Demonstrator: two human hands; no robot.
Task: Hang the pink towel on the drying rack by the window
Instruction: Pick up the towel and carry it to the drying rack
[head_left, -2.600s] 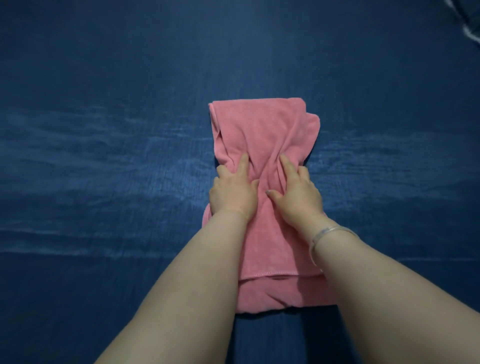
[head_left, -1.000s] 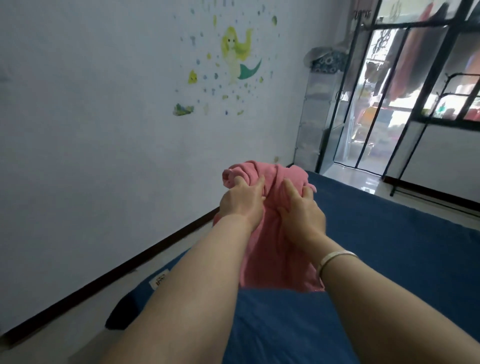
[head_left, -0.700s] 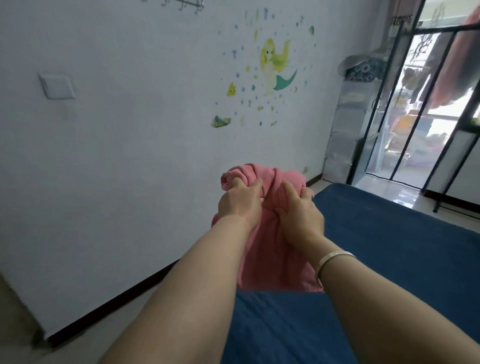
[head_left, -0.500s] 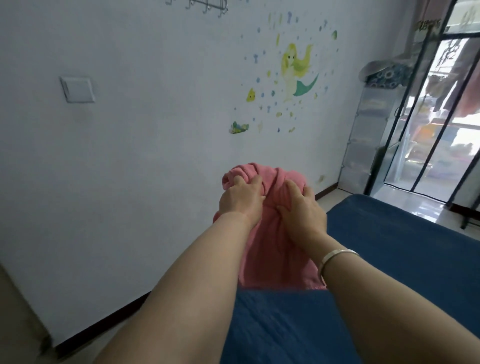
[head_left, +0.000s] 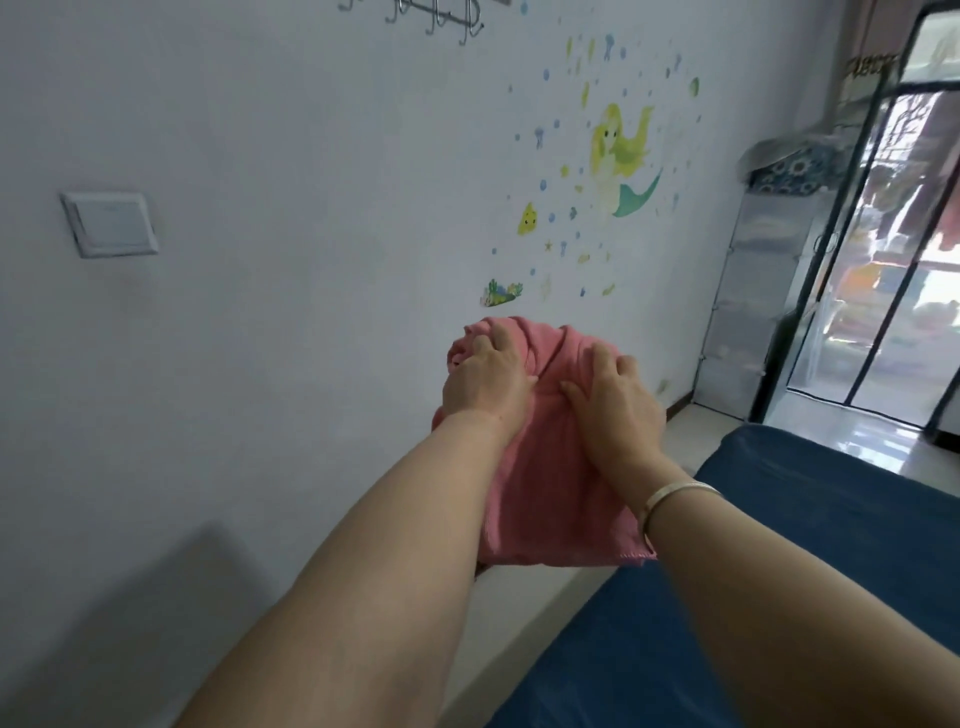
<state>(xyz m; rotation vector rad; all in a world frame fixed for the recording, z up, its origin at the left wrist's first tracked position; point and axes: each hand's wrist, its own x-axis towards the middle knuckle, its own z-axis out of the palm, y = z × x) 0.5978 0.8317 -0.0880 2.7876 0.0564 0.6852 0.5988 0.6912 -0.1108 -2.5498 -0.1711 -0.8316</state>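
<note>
The pink towel (head_left: 550, 499) hangs bunched in the air in front of me, its lower edge loose above the gap between wall and bed. My left hand (head_left: 485, 382) grips its upper left part. My right hand (head_left: 613, 405), with a silver bangle on the wrist, grips the upper right part. Both arms are stretched forward. Beyond the black-framed glass door (head_left: 883, 249) at the far right, clothes hang in bright light; a drying rack cannot be made out clearly.
A blue bed (head_left: 779, 597) fills the lower right. The white wall (head_left: 260, 338) is close on the left, with a switch plate (head_left: 109, 224), metal hooks (head_left: 436, 15) and mermaid stickers (head_left: 621, 161). A translucent drawer unit (head_left: 758, 306) stands by the door.
The towel was lying on the blue bed under my hands; now both hands hold it lifted in the air. The view has swung left, showing more wall and less of the door.
</note>
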